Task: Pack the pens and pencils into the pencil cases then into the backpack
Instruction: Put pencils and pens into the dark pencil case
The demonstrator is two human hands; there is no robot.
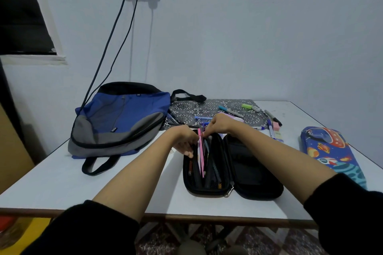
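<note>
A black pencil case lies open on the white table, its left half filled with several pens. My right hand pinches the top of a pink pencil that stands slanted in that half. My left hand grips the case's left rim near its far end. A blue and grey backpack lies flat at the left. Loose pens and markers lie on a patterned mat behind the case. A blue space-print pencil case lies at the right.
A green highlighter, a pink eraser and a black marker lie at the back right. Two cables hang from wall sockets down behind the backpack. The table's front edge runs close to my sleeves.
</note>
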